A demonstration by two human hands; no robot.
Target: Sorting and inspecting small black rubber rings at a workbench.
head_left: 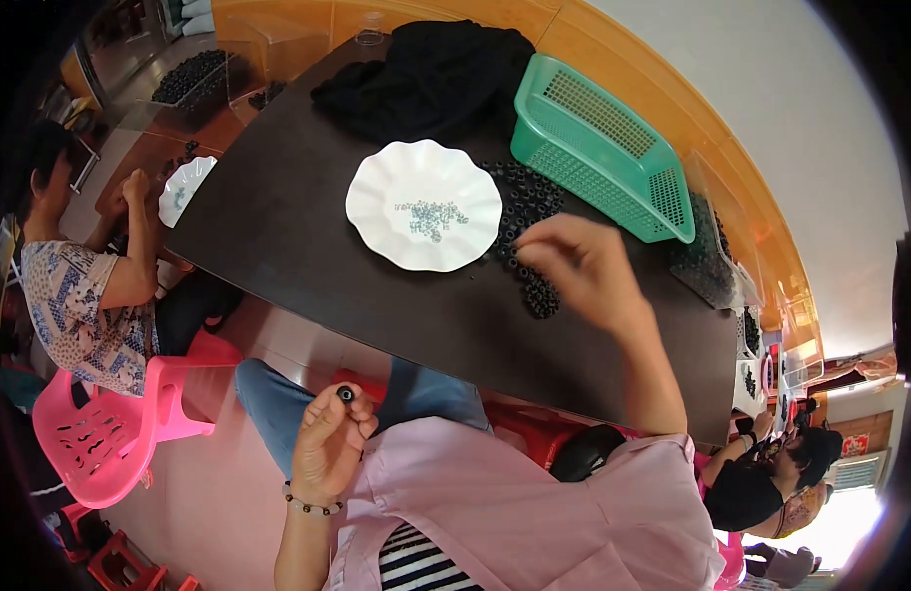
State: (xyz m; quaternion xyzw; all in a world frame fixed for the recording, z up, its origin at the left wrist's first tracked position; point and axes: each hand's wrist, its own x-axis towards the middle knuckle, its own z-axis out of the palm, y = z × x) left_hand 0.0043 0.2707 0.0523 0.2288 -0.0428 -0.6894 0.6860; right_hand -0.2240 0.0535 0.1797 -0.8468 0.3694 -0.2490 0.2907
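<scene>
Between the thumb and fingers of my left hand (329, 438) is a small black ring-shaped part (346, 394) with a pale centre, held above my lap, off the table edge. My right hand (583, 266) is over the table, its fingertips drawn together at a spread of small black ring-shaped parts (540, 295). Motion smears it a little, and whatever may be in its fingertips is too small to make out. Left of the parts lies a white scalloped plate (376, 231) with a cluster of tiny clear bluish pieces (434, 219) on it.
A green plastic basket (598, 182) stands at the far right of the dark table (307, 256), beside a clear bin (707, 261) of black parts. Black cloth (440, 74) is heaped at the back. Another person (91, 286) sits at left near a pink chair (101, 433); others sit far right.
</scene>
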